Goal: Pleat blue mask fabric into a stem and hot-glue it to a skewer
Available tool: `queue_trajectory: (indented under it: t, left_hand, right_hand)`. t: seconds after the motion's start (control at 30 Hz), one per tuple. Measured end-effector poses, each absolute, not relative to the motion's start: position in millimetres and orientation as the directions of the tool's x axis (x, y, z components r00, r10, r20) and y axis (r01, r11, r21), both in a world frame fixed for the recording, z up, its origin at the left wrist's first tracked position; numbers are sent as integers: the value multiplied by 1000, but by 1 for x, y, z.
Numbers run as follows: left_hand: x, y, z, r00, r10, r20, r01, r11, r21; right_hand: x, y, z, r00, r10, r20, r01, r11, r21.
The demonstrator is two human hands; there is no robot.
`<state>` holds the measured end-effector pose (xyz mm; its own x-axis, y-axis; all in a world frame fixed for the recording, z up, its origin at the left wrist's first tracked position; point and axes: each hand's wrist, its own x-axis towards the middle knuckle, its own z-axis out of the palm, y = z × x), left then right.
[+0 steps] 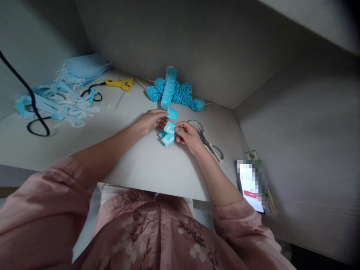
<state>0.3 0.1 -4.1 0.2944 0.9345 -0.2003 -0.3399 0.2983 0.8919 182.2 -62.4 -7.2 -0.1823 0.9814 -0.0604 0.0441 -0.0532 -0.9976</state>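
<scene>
Between both hands (152, 120) (187, 135), blue strip (168, 133) (table edge (157, 189) near).

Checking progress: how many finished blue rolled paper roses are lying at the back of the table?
About 6 blue rolled paper roses: one at the left end, one at the right end, the others clustered between. A fringed blue paper strip lies across them and may hide more.

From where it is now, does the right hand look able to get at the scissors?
Probably yes. The scissors lie on the table just beside the right hand, with nothing between them. But that hand is pinching the blue strip together with the left hand.
</scene>
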Motion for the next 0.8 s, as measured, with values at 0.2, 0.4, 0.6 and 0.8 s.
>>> queue_trajectory:
  t: [0.2, 0.4, 0.6, 0.8]
  left_hand:
    - [-1, 0, -5, 305, 933, -192, -335, 294, 895]
    - [-3, 1, -8, 348, 923, -165, -324, 283, 902]
    - [-3, 2, -10, 338, 927, -164, -339, 282, 897]
    - [-2, 2, -12, 351, 929, -117, -343, 244, 907]
  right_hand:
    - [182, -62, -8, -175, 973, -149, -12, -153, -988]
    - [183, -64, -7, -186, 956, -227, 24, -226, -974]
    - [186, -63, -3, -154, 988, 24, 168, 50, -984]
    - [188, -57, -10, -93, 990, 104, 110, 115, -987]
